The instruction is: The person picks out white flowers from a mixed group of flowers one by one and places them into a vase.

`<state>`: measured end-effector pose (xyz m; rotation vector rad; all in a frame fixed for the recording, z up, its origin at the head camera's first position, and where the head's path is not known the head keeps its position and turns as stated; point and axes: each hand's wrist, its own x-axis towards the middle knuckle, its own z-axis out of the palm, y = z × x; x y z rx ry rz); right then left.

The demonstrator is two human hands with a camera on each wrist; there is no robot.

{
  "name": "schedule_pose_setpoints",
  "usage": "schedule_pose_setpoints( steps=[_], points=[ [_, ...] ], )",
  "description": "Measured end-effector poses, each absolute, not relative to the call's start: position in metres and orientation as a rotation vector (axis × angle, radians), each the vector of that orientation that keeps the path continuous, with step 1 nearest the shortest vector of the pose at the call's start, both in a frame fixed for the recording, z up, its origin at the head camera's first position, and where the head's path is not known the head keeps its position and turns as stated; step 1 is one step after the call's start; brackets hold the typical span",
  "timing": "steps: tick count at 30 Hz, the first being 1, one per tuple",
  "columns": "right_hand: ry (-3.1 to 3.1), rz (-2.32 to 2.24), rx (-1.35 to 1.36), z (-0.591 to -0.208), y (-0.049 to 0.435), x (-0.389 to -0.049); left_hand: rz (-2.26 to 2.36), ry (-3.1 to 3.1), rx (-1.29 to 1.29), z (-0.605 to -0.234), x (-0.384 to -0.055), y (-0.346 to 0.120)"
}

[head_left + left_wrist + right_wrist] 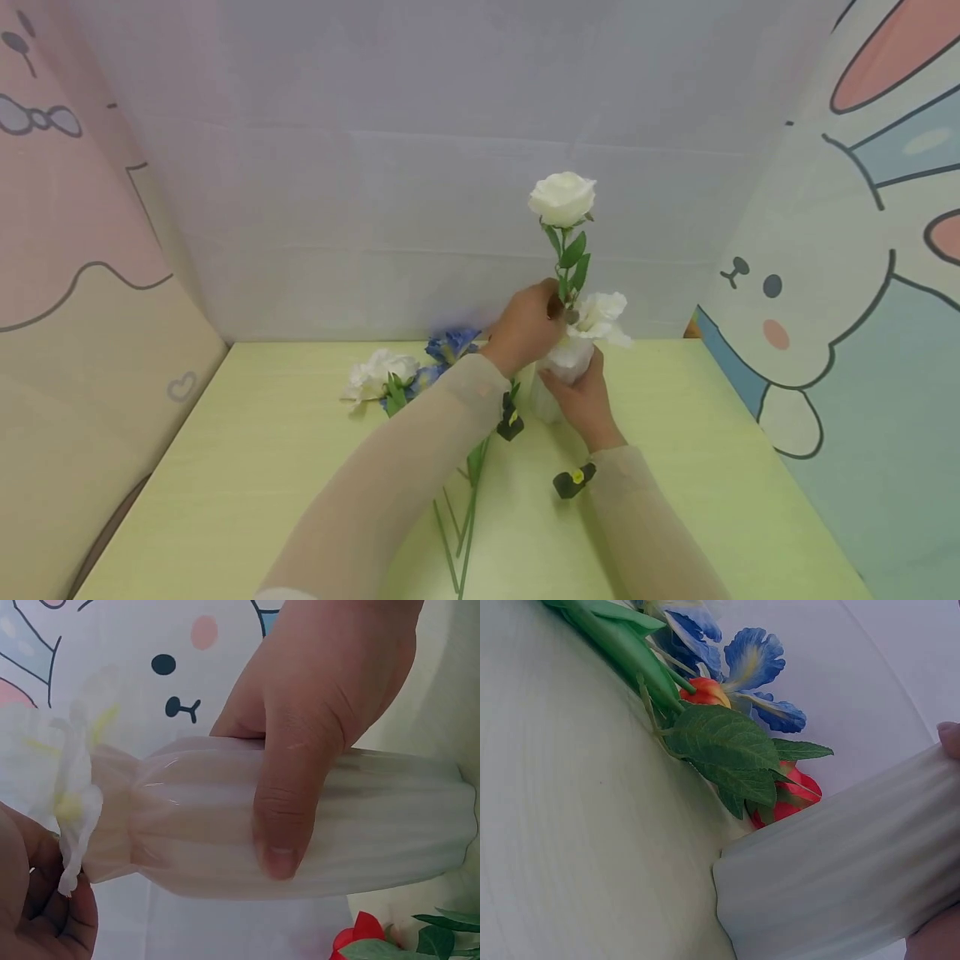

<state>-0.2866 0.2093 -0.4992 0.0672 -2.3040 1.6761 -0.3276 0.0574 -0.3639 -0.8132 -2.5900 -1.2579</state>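
Note:
A white ribbed vase [547, 404] stands upright on the table. My right hand [583, 400] grips its body; in the left wrist view, that hand's thumb [285, 817] lies across the front of the vase [202, 840]. At the vase's mouth is an open white flower [600, 317], its petals [71, 802] over the rim. Above it rises a white rose [562, 200] with green leaves. My left hand [527, 327] pinches the rose's stem close over the mouth; the fingertips are partly hidden. The right wrist view has the vase's lower part [832, 877].
Left of the vase lie a white flower [378, 375], blue irises [452, 344] and several green stems [468, 517]. A red rose [799, 796] and an orange tulip [705, 691] lie behind the vase in the right wrist view. Cartoon-printed panels [780, 292] flank the table.

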Motion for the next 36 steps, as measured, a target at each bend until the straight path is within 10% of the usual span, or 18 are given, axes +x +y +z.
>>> schedule_pose_setpoints(
  steps=[36],
  points=[
    [-2.348,1.602,0.004,-0.4985,0.2085,-0.2865,-1.327,-2.524,-0.543,-0.3723,-0.3335,0.0674]
  ],
)
